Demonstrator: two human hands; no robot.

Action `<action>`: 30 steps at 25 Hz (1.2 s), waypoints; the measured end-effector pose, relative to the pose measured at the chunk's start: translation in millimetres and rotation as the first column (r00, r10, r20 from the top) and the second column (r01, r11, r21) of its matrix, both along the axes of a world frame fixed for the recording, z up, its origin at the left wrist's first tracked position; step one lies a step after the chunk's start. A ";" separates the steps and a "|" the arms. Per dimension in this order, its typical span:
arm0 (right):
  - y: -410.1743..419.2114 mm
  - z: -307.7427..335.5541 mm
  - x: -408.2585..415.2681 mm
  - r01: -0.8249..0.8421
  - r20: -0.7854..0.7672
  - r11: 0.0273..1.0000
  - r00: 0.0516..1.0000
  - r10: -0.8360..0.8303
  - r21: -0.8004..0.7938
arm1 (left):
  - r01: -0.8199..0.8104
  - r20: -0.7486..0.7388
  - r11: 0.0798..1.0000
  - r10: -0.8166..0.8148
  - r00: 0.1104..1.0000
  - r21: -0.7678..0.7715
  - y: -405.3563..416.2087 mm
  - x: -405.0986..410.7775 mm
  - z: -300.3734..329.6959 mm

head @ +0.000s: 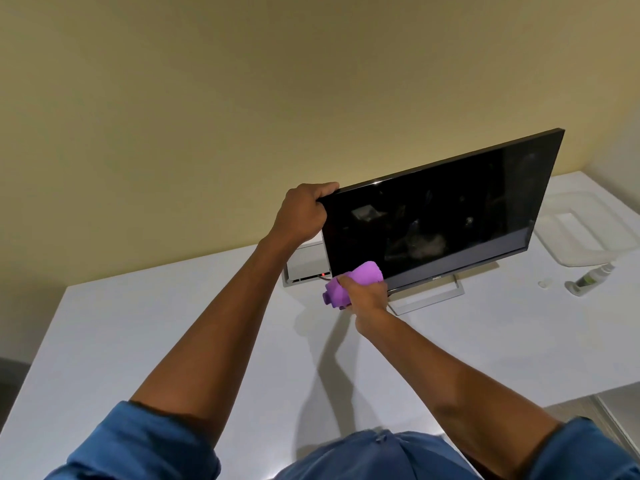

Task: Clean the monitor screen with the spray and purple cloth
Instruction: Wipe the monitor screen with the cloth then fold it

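Observation:
A black monitor (436, 216) stands on a silver frame stand on the white table (173, 341), its dark screen facing me. My left hand (304, 213) grips the monitor's upper left corner. My right hand (367, 294) holds a bunched purple cloth (353, 280) pressed against the screen's lower left corner. The spray bottle (590, 277) lies on its side on the table to the right of the monitor, with its small clear cap (544, 284) beside it.
A white plastic tray (585, 230) sits at the table's far right, behind the bottle. A silver box with a red light (304, 268) stands behind the monitor's left side. A beige wall rises behind the table. The table's right edge drops off near the floor.

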State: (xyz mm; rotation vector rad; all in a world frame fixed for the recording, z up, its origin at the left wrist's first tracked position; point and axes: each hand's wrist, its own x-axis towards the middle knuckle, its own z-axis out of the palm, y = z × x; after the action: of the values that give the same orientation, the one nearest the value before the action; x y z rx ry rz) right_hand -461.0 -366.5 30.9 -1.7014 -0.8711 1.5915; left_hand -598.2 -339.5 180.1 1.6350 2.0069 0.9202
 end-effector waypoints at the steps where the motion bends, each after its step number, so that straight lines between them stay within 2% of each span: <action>1: 3.1 7.0 -2.0 0.022 -0.044 1.000 0.999 -0.022 -0.002 | -0.003 -0.001 1.000 0.003 1.000 0.000 0.4 0.4 -0.2; 4: 13.3 28.2 -11.7 0.090 -0.149 0.995 0.985 -0.084 0.033 | -0.011 -0.011 1.000 0.011 1.000 0.007 0.9 1.5 -0.7; 7: 17.1 49.1 -19.3 0.101 -0.143 0.984 0.987 -0.080 0.145 | -0.014 -0.016 0.999 0.015 1.000 0.038 1.2 2.7 -0.1; 10: 18.9 66.8 -16.6 -0.011 0.050 0.911 0.999 -0.011 0.413 | -0.043 -0.007 0.998 0.044 0.999 0.055 2.8 2.5 1.0; 12: 24.2 78.3 -10.2 -0.091 0.149 0.812 0.989 0.004 0.576 | -0.056 -0.007 0.997 0.057 0.998 0.059 2.8 3.8 0.4; 14: 32.4 88.8 -4.5 -0.219 0.314 0.697 0.949 -0.009 0.683 | -0.057 -0.011 0.996 0.058 0.998 0.067 2.6 5.8 0.3; 17: 43.0 94.6 5.9 -0.473 0.608 0.548 0.790 -0.083 0.690 | -0.049 -0.066 0.995 0.054 0.996 0.086 1.5 9.1 -0.3; 19: 50.2 94.2 18.3 -0.574 0.699 0.486 0.706 -0.116 0.660 | -0.030 -0.115 0.994 0.042 0.992 0.109 0.2 12.6 -1.6; 21: 61.1 94.1 33.4 -0.609 0.725 0.443 0.672 -0.153 0.658 | 0.000 -0.156 0.994 0.018 0.988 0.114 -1.2 16.4 -1.9; 23: 76.3 96.5 49.9 -0.599 0.718 0.437 0.673 -0.178 0.671 | 0.010 -0.205 0.995 0.011 0.979 0.100 -0.4 19.4 -1.3; 30: 136.7 102.6 120.5 -0.464 0.674 0.572 0.703 -0.226 0.676 | -0.005 -0.346 0.999 0.023 0.938 0.051 15.4 45.1 -0.1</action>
State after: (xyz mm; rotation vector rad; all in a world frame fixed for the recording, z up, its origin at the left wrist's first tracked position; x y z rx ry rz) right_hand -340.5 -229.7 133.5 -1.4721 -1.8154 0.2898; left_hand -553.0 -324.1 180.0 1.9239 2.2398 0.7298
